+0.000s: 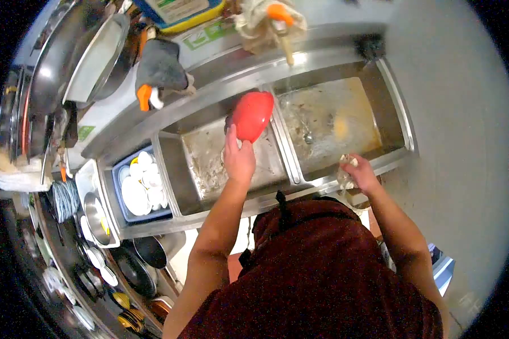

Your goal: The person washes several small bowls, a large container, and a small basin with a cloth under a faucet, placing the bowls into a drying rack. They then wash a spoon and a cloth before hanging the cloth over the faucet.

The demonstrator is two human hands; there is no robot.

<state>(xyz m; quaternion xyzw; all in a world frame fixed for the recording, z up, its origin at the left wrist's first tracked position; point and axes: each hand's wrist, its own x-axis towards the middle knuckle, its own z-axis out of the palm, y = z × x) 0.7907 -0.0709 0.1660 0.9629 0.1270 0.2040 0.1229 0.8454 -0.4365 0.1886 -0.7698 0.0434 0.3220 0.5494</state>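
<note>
My left hand (pixel 238 161) is closed on the near edge of a red bowl (pixel 254 116). The bowl is tilted over the middle sink basin (pixel 203 195), its smooth red outside toward me. Over the front rim of the right basin (pixel 404 113), my right hand (pixel 363 174) grips a crumpled, whitish scrubbing cloth (pixel 346 174); its exact kind is hard to make out. Shallow, cloudy water with food residue covers the floor of that basin.
A blue tub (pixel 121 198) of white dishes sits in the left basin. Beside it a metal bowl (pixel 97 217) rests in a white tray. Pans (pixel 133 268) fill the lower left shelves. An orange-topped faucet (pixel 280 14) wrapped in cloth rises behind the sinks.
</note>
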